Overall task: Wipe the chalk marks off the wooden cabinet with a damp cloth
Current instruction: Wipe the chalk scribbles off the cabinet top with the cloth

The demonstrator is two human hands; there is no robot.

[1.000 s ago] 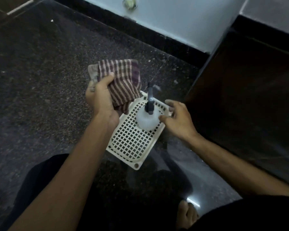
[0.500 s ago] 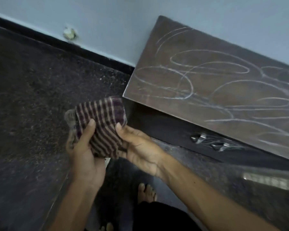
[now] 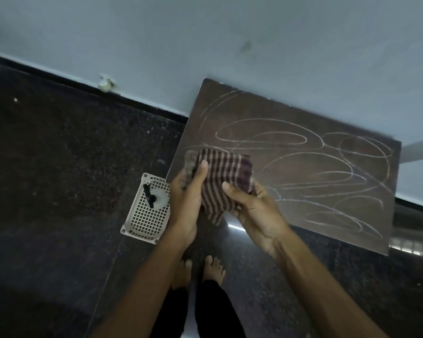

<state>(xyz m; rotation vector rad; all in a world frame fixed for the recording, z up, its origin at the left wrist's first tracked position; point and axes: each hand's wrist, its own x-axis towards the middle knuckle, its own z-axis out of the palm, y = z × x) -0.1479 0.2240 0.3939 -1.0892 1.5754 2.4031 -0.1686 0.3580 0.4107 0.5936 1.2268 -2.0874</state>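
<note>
The dark wooden cabinet top (image 3: 303,172) stands against the wall, covered with looping white chalk marks (image 3: 327,152). A striped brown cloth (image 3: 222,176) is bunched over its near left corner, held between both hands. My left hand (image 3: 188,198) grips the cloth's left side with the thumb on top. From the right, my right hand (image 3: 252,206) holds its lower edge. Whether the cloth touches the wood cannot be told.
A white perforated plastic basket (image 3: 144,223) sits on the dark speckled floor left of the cabinet, with a small white spray bottle (image 3: 156,197) in it. My bare feet (image 3: 205,269) stand in front of the cabinet. A pale wall runs behind.
I stood up from the basket, leaving the spray bottle in it. My right hand joined the left on the cloth, and both lifted it over the cabinet's left corner.
</note>
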